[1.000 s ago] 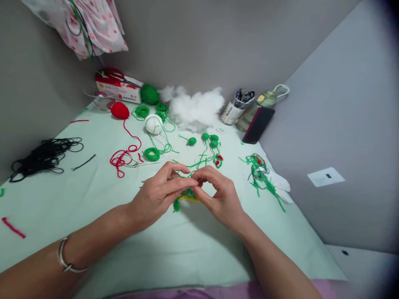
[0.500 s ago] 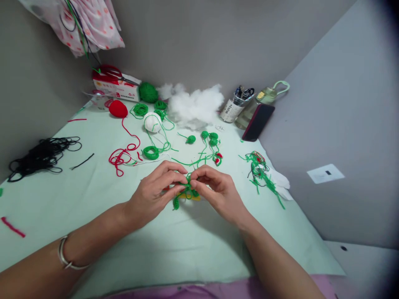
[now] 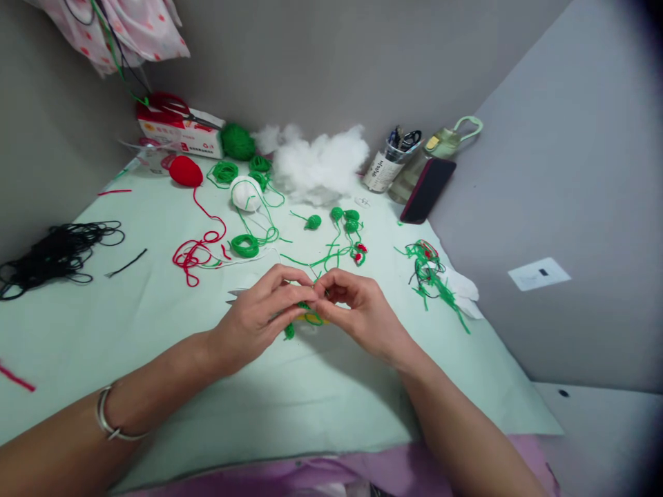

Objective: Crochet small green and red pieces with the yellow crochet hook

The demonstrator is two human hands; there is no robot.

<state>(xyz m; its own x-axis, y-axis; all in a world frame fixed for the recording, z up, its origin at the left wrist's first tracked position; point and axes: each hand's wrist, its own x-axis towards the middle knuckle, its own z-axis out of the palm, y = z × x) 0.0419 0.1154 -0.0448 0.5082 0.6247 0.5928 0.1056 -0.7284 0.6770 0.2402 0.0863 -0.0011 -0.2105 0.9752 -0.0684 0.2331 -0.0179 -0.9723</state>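
Observation:
My left hand (image 3: 259,314) and my right hand (image 3: 362,310) meet over the middle of the pale green table (image 3: 155,359). Both pinch a small green crochet piece (image 3: 305,316) with loose green yarn; part of it hangs out below my left fingers. A thin needle seems to sit between the fingertips, but I cannot make it out clearly. A silver bangle (image 3: 106,417) is on my left wrist.
Behind my hands lie small green crochet balls (image 3: 344,219), a green yarn ring (image 3: 244,245), red yarn (image 3: 194,252), a white ball (image 3: 246,193) and white stuffing (image 3: 318,162). Black cord (image 3: 52,252) is at left, yarn scraps (image 3: 429,273) at right, a phone (image 3: 427,190) and jar (image 3: 386,166) by the wall.
My hands stay pinched together on the green piece, with small finger shifts. The view has tilted so everything sits slightly higher and to the left.

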